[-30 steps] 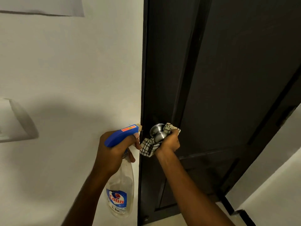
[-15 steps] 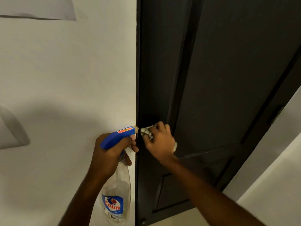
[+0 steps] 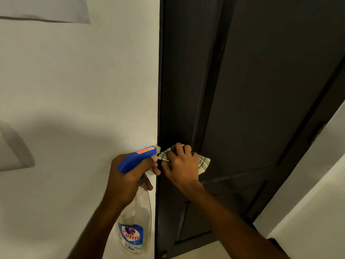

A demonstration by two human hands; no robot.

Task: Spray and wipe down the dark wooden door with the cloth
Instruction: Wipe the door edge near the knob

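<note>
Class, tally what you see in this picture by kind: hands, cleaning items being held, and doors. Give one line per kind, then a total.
Hands: 2, the left hand and the right hand
Cleaning items held: 2, the spray bottle and the checked cloth
Doors: 1, the dark wooden door
Total: 5

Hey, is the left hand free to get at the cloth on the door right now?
Probably not. The left hand is wrapped around the spray bottle, so it has no free grip. The cloth is close by, but the right hand covers most of it against the door.
</note>
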